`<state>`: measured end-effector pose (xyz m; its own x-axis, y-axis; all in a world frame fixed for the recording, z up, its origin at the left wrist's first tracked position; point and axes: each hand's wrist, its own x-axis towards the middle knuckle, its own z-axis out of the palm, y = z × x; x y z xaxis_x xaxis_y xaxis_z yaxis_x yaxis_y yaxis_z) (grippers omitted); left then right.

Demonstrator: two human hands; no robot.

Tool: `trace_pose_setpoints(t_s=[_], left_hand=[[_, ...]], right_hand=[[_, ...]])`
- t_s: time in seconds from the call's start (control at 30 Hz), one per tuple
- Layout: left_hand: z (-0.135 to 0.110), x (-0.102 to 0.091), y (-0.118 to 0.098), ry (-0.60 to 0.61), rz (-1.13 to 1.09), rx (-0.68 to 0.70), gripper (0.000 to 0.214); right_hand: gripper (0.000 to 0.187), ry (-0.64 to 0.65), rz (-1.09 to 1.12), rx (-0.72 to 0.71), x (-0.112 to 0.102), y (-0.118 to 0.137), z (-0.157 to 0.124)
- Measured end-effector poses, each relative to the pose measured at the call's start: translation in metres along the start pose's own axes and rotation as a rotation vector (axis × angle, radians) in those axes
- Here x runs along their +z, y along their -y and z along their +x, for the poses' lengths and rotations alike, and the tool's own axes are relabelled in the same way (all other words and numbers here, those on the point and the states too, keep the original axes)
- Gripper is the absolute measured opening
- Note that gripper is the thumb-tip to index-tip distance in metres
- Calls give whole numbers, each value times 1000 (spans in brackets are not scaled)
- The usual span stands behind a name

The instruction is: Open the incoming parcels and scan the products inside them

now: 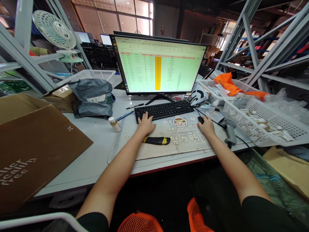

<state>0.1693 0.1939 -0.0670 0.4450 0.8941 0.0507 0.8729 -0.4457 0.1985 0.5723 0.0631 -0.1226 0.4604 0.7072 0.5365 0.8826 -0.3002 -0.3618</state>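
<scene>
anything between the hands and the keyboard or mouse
Nothing visible. The left hand lies on the keyboard, the right hand on the mouse. The box cutter lies beside the left wrist, clear of both.

mouse [200,119] mostly hidden under the right hand [207,126]; monitor [159,64] text too small to read; box [29,145] cut off at left edge.

Reaching forward with both bare forearms, left hand [145,125] flat (fingers spread), right hand [207,126] cupped, palm down.

Black short sleeves [260,209] end above the elbows; forearms [120,164], left hand [146,124] and right hand [207,126] are bare
</scene>
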Motion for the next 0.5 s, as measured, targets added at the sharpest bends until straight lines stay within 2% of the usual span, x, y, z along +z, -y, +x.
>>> trace_pose_setpoints(t_s=[0.5], left_hand=[[-2, -3, -2, 9, -2, -7, 69]], right_hand=[[51, 9, -27, 31, -6, 6, -2]])
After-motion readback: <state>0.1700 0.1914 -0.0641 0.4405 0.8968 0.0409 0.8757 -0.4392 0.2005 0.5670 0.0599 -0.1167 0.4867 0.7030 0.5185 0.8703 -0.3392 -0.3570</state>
